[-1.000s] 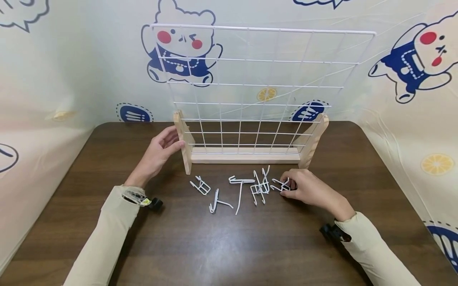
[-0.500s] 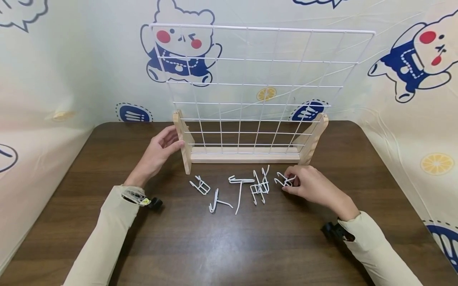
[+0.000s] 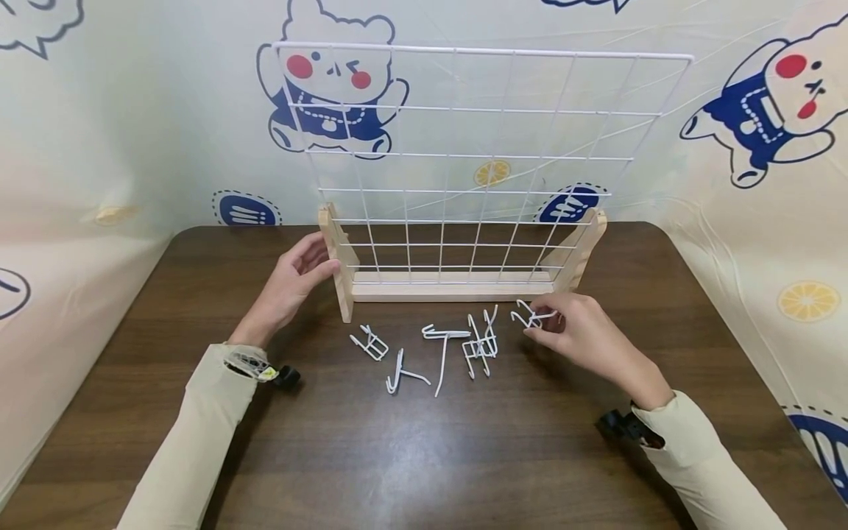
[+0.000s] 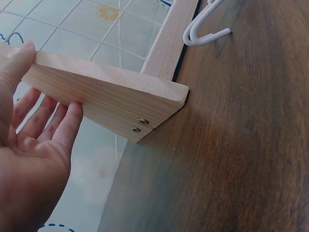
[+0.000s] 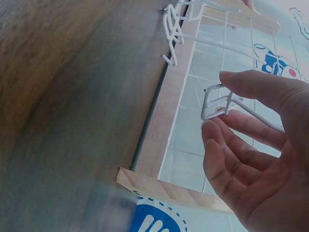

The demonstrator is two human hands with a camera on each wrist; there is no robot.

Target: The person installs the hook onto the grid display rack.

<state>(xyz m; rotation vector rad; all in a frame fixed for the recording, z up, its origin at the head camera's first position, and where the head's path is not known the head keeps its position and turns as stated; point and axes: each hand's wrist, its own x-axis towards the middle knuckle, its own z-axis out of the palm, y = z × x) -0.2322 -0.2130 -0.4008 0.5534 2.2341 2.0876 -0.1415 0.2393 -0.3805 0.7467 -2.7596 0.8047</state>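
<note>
The brown tabletop (image 3: 397,456) filled the lower half of the head view. At upper centre a white wire grid (image 3: 449,154) rose from a pale wooden stand (image 3: 453,293); the stand looked stiff and fairly light, best steadied by its thick side pieces (image 3: 344,294) rather than the thin wires. The left hand (image 3: 298,276), left of centre, held the near-left side piece — thumb on the front edge, fingers against the outer face. The right hand (image 3: 576,327), right of centre, had thumb and fingers pinching a small hook (image 5: 229,104), raised in front of the stand's right end. Other white hooks (image 3: 450,335) lay loosely across the centre, the rightmost ones overlapping. The pinched hook seemed light, rigid and hard to break, though its smooth coating might slip — its boxy frame offered the surest hold, leaving the bent tips free.
</note>
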